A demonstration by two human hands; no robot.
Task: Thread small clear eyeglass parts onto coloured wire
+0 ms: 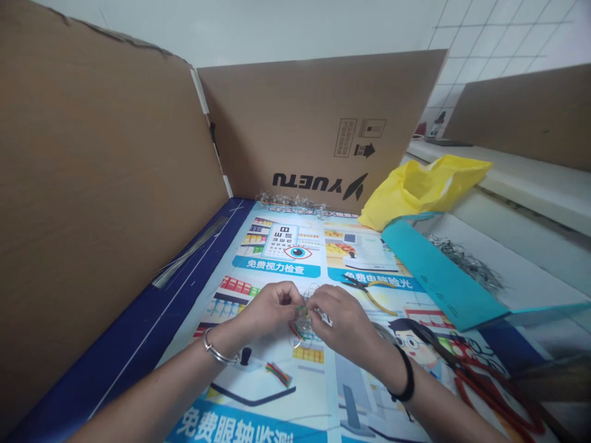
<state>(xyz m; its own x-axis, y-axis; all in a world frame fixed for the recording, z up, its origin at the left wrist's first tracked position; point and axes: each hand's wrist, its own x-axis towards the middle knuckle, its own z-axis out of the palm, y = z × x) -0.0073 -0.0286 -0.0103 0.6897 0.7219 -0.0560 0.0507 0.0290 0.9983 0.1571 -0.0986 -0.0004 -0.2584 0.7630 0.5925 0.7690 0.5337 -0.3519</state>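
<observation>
My left hand (280,306) and my right hand (333,312) meet over the printed sheet, both with fingers pinched. Between the fingertips is a small looped piece of thin wire (303,331) with bits of green and red on it. Its fine detail is too small and blurred to make out. Near my left wrist, a small bundle of coloured strips (279,374) in red, green and yellow lies on the sheet. Beyond my right hand rest yellow-handled pliers (369,293).
Red-handled scissors (489,384) lie at the right. A teal box (443,280) holds tangled wires (466,261), beside a yellow bag (422,187). Wire pieces (293,202) line the back under cardboard walls (295,123). Long straight wires (191,251) lie at the left.
</observation>
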